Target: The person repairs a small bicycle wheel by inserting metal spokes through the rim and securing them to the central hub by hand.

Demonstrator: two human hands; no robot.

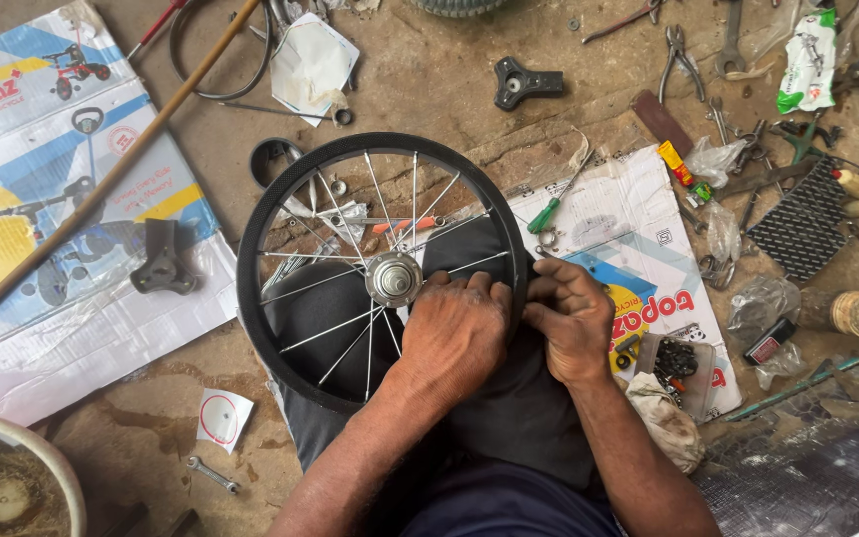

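Wheel [382, 270], small, spoked, black tyre, lying flat at frame centre across lap, silver hub [394, 278] up. Left hand [454, 333] spread flat over spokes just right of hub, pinching nothing. Right hand [574, 318] curled against rim at right edge; grip contents cannot tell. Green-handled screwdriver [551, 211] on printed cardboard [638, 249], upper right. Small spanner [213, 475] on floor, lower left.

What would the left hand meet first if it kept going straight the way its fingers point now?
The left hand lies on the spokes of the small black-tyred wheel, fingers pointing up-left. The shiny metal hub sits just ahead of the fingertips, so it would likely meet that first, though the height gap is unclear.
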